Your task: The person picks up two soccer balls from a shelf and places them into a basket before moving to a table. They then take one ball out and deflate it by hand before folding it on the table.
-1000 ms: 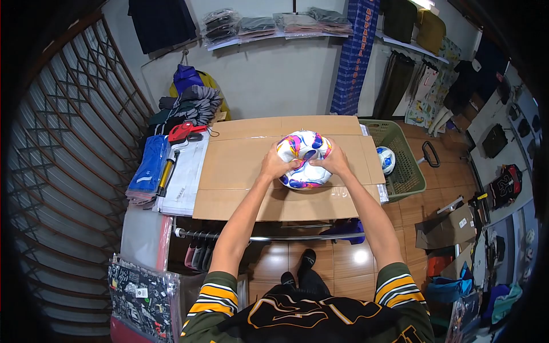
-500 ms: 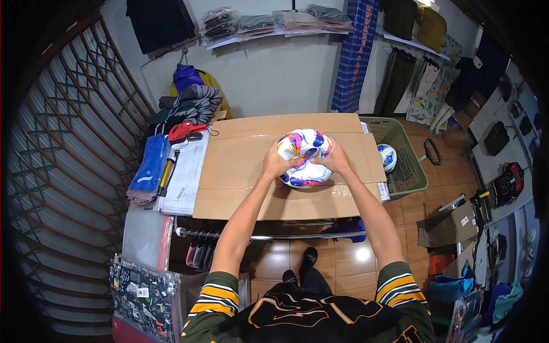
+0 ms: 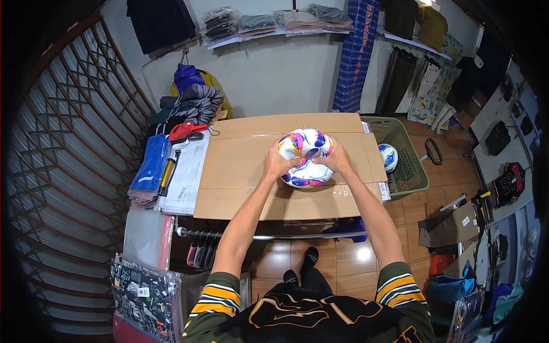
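- Left hand [image 3: 278,161] and right hand [image 3: 336,158]: grip partly open, curved round opposite sides of the dented ball [image 3: 306,158], thumbs pressing its surface.
- Ball: above the cardboard [image 3: 229,171]; contact beneath cannot be told.
- Green basket [image 3: 414,182]: beside the cardboard, holding another ball [image 3: 388,158].

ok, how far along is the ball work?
Done: the multicoloured ball is out over the cardboard.
In hand: left hand and right hand grip its sides, thumbs at a dent.
Left: probably getting it round, as it looks soft; the yellow-and-black tool lies unused. The blue-and-white ball sits in the green basket; can't tell whether it's finished or waiting.
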The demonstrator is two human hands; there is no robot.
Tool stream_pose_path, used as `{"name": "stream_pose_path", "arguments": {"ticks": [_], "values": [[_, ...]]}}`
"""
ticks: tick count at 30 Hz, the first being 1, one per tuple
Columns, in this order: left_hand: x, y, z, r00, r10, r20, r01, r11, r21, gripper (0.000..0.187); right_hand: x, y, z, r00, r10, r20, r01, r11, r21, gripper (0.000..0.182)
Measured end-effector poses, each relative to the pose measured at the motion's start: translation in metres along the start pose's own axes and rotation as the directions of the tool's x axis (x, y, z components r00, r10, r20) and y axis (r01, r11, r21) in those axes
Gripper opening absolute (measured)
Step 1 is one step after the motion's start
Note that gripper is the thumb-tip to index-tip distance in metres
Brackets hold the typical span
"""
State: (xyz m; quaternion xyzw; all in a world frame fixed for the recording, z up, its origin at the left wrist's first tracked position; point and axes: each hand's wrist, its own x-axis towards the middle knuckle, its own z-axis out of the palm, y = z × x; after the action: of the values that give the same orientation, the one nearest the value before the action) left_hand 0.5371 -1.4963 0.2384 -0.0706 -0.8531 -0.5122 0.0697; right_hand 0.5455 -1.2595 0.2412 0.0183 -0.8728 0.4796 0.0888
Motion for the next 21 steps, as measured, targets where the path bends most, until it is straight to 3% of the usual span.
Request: {"name": "stream_pose_path", "arguments": {"ticks": [21], "values": [[0.002, 0.0, 0.0, 0.999, -0.034, -0.029, 0.035, 0.999, 0.033, 0.09, -0.002, -0.012, 0.0, 0.999, 0.017, -0.039, -0.019, 0.999, -0.045, 0.088]]}}
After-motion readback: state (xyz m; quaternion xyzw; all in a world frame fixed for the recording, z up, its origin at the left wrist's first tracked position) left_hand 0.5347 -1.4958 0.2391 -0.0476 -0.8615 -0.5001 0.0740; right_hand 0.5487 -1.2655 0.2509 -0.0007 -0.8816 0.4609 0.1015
